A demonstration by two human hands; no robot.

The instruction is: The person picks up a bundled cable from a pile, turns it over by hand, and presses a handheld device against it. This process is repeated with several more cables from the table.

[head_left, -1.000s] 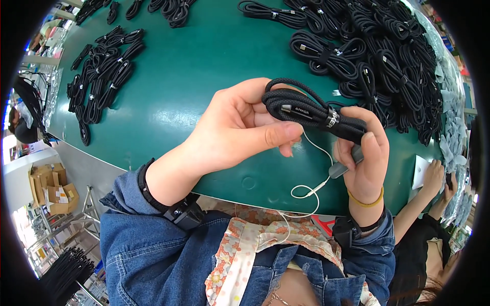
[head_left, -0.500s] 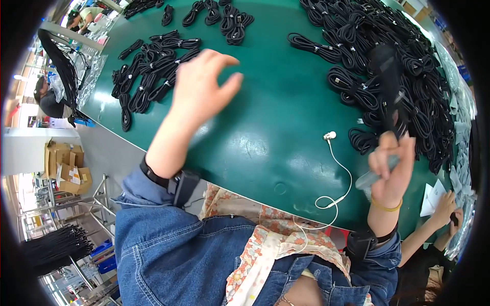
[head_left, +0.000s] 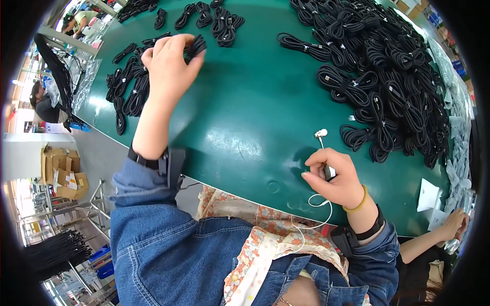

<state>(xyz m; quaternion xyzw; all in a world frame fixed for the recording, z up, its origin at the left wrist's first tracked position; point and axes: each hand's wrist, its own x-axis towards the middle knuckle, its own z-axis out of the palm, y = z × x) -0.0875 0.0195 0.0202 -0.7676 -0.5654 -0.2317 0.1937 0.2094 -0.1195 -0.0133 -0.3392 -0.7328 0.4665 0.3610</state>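
My left hand (head_left: 171,66) is closed around the end of a black coiled cable (head_left: 197,47), above the left group of coiled black cables (head_left: 137,97). My right hand (head_left: 339,178) hovers over the near part of the table with its fingers curled. A small grey and dark object (head_left: 330,172) shows between its thumb and palm; its kind is mostly hidden. Just beyond that hand lies a white wired earbud (head_left: 320,133), its cord running toward my apron.
A large heap of tied black cables (head_left: 393,92) covers the right side of the green table (head_left: 245,102). More bundles (head_left: 224,25) lie at the far edge. Another person's hand (head_left: 453,224) is at the right, near white papers (head_left: 429,195). Cardboard boxes (head_left: 69,176) stand at the left.
My left hand, open before, has moved up and left and taken hold of a coiled cable. The right hand has come left from the heap, leaving the dark bundle it was swinging there.
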